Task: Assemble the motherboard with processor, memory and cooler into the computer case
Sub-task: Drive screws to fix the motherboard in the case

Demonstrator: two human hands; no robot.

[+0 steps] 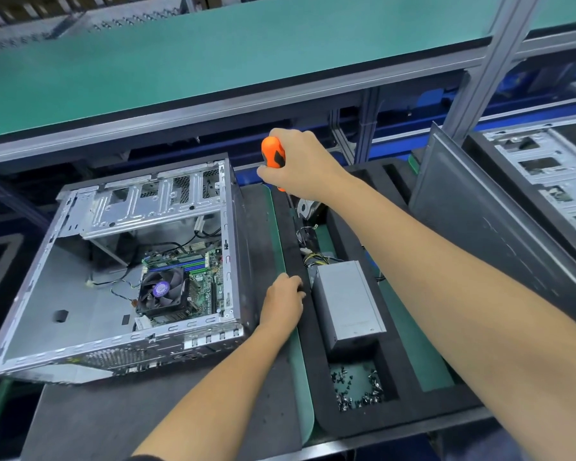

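Bright, even overhead light with soft shadows; wide-angle bending at the edges, the far shelf [213, 54] slightly blurred, slight glare on bare metal.

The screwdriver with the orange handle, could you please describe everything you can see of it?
The screwdriver has a chunky orange handle with black grip insets, plastic or rubber by its look. The right hand grips it, handle end up and shaft pointing down, above the foam tray, right of the computer case. The hand hides most of its shaft; its tip is hidden.

The right hand [301, 164] hides the screwdriver [273, 153] shaft, the left hand's [281, 302] fingertips curl out of sight, and the screws [358, 387] blur together.
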